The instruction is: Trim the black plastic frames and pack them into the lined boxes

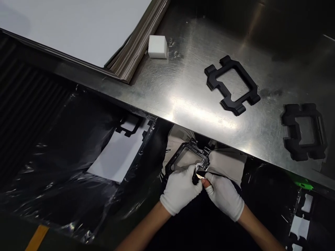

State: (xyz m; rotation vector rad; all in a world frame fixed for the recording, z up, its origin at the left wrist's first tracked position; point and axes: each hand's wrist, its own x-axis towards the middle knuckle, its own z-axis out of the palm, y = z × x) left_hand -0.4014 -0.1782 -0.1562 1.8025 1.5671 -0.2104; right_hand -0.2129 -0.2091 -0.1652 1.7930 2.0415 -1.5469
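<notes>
My left hand (pixel 181 190), in a white glove, grips a black frame part (pixel 180 153) by its near edge over my lap. The frame has a large opening, tabs at its corners and shiny edges. My right hand (pixel 225 196), gloved with a bare thumb tip showing, is closed around a small knife (pixel 200 176). Its pale blade lies against or very near the frame's near right corner; contact cannot be made out. The knife's handle is hidden in the glove. Both hands are close together, below the edge of the metal table.
On the metal table (pixel 183 87) lie a black frame (pixel 252 83), another black frame (pixel 290 130) and a white block (pixel 157 47). A stack of large sheets (pixel 78 31) covers the upper left. Clear plastic bagging (pixel 65 195) with frames and white sheet (pixel 115 157) sits left.
</notes>
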